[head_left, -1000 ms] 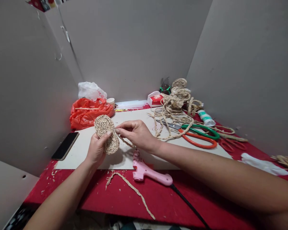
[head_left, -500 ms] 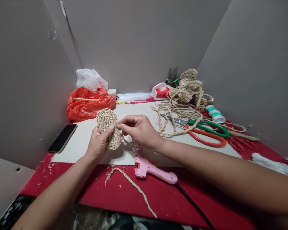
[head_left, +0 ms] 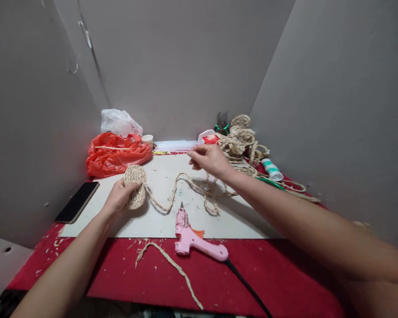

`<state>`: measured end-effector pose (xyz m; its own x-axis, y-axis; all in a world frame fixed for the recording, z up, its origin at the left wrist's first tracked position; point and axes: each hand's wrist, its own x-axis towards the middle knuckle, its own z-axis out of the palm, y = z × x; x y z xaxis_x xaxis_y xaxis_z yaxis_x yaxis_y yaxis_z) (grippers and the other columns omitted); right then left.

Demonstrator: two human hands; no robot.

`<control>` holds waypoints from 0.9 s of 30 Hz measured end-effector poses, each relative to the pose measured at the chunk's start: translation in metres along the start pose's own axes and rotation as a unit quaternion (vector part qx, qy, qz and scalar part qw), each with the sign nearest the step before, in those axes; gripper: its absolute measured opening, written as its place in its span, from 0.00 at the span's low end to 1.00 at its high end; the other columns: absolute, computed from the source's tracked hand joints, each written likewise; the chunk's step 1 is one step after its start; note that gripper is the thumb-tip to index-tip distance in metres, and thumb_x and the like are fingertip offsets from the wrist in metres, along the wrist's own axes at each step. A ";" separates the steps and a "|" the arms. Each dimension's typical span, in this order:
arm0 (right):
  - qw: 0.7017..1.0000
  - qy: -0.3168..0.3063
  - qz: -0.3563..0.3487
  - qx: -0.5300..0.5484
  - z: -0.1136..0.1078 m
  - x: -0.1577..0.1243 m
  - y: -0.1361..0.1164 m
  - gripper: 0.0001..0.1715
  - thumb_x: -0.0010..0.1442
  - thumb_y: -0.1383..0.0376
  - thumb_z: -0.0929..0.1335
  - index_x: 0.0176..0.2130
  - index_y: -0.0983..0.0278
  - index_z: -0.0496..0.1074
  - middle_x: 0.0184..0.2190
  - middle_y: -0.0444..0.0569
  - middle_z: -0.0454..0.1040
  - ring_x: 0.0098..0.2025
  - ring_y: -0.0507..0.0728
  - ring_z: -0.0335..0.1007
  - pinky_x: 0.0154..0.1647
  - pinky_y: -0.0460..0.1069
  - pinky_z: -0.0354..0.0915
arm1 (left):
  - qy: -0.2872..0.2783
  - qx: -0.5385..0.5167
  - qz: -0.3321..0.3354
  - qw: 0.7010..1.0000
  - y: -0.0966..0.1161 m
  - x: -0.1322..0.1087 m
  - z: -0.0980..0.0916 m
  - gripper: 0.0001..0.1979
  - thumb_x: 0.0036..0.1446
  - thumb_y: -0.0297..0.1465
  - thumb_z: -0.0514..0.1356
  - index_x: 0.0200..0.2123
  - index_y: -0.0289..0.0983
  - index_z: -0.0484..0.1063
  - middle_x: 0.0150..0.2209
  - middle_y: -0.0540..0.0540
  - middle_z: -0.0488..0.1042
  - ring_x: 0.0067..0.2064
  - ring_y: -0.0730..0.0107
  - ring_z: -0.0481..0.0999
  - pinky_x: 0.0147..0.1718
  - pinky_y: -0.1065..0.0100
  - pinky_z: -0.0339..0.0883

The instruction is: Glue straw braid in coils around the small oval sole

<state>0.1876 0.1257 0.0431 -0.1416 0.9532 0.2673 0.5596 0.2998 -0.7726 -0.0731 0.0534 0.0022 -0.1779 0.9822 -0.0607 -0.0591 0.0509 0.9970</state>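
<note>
My left hand [head_left: 119,196] grips an oval coil of braided straw cord [head_left: 135,179], thumb on its front face, above the left part of a pale board [head_left: 116,229]. A loose cord tail [head_left: 167,207] runs from the coil's right side across the board. My right hand [head_left: 207,160] hovers over the board's far side, apart from the coil, thumb and fingertips drawn together; whatever they hold, if anything, is too small to make out. Between the hands and nearer me lies a pink glue gun [head_left: 199,245], its nozzle pointing away.
A red cloth [head_left: 126,282] carries a cord offcut [head_left: 175,265]. At left are a phone [head_left: 78,203], a red plastic bag [head_left: 117,159] and a paper cup [head_left: 147,140]. Behind my right hand sit a cord heap [head_left: 237,141], pliers [head_left: 222,123] and a white-green roll [head_left: 272,170]. Scissors [head_left: 270,182] are mostly hidden.
My right hand has left the coil and moved up and to the right. The coil stays in my left hand. The cord tail and glue gun nozzle now show. The view has shifted.
</note>
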 end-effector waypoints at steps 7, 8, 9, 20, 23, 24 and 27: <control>0.966 -0.019 0.015 -0.257 -0.009 0.071 0.046 0.14 0.64 0.62 0.66 0.47 0.67 0.71 0.46 0.53 0.72 0.46 0.57 0.71 0.47 0.56 0.69 | 0.126 0.215 0.056 0.967 -0.009 0.023 -0.020 0.31 0.38 0.39 0.69 0.46 0.32 0.71 0.38 0.39 0.76 0.37 0.59 0.76 0.36 0.63 0.66; 0.958 -0.036 0.016 -0.283 -0.004 0.081 0.046 0.17 0.64 0.61 0.65 0.50 0.66 0.69 0.49 0.53 0.70 0.47 0.57 0.70 0.47 0.56 0.69 | 0.154 0.237 0.088 0.955 -0.009 0.024 -0.021 0.31 0.39 0.39 0.68 0.48 0.33 0.71 0.40 0.39 0.75 0.41 0.57 0.75 0.39 0.63 0.65; 0.951 -0.054 0.015 -0.305 0.002 0.091 0.046 0.18 0.64 0.60 0.66 0.52 0.65 0.67 0.50 0.53 0.69 0.47 0.58 0.70 0.47 0.57 0.69 | 0.174 0.254 0.122 0.944 -0.008 0.024 -0.022 0.29 0.41 0.40 0.67 0.48 0.34 0.71 0.42 0.39 0.75 0.43 0.57 0.74 0.40 0.63 0.64; 0.887 -0.183 0.006 -0.424 0.052 0.142 0.058 0.22 0.63 0.60 0.67 0.52 0.70 0.67 0.50 0.57 0.69 0.48 0.59 0.70 0.47 0.56 0.68 | 0.147 0.278 0.250 0.916 -0.001 0.007 -0.006 0.17 0.58 0.40 0.57 0.20 0.37 0.70 0.21 0.49 0.70 0.26 0.72 0.67 0.30 0.71 0.60; 0.878 -0.189 -0.001 -0.441 0.049 0.141 0.057 0.22 0.62 0.60 0.67 0.52 0.71 0.67 0.50 0.58 0.69 0.48 0.59 0.70 0.47 0.56 0.68 | 0.111 0.260 0.232 0.931 -0.001 0.001 0.001 0.20 0.58 0.41 0.57 0.18 0.36 0.69 0.17 0.51 0.66 0.22 0.74 0.62 0.24 0.71 0.56; 0.876 -0.187 -0.004 -0.445 0.047 0.140 0.055 0.22 0.62 0.60 0.67 0.52 0.71 0.67 0.50 0.58 0.69 0.48 0.59 0.70 0.47 0.56 0.68 | 0.095 0.246 0.221 0.939 -0.001 -0.001 0.003 0.21 0.57 0.41 0.58 0.17 0.36 0.69 0.16 0.51 0.64 0.20 0.74 0.60 0.22 0.71 0.54; 0.874 -0.178 -0.013 -0.453 0.044 0.137 0.045 0.21 0.63 0.60 0.67 0.52 0.69 0.67 0.50 0.56 0.69 0.48 0.59 0.70 0.47 0.56 0.69 | 0.041 0.193 0.196 0.961 -0.006 -0.005 0.008 0.23 0.58 0.44 0.56 0.16 0.36 0.67 0.14 0.52 0.59 0.18 0.75 0.56 0.19 0.70 0.50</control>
<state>0.1574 0.2721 0.0192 -0.3180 0.9471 -0.0433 0.9463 0.3199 0.0463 -0.0642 0.0493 -0.0028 -0.1896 0.9232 0.3343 0.3938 -0.2404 0.8872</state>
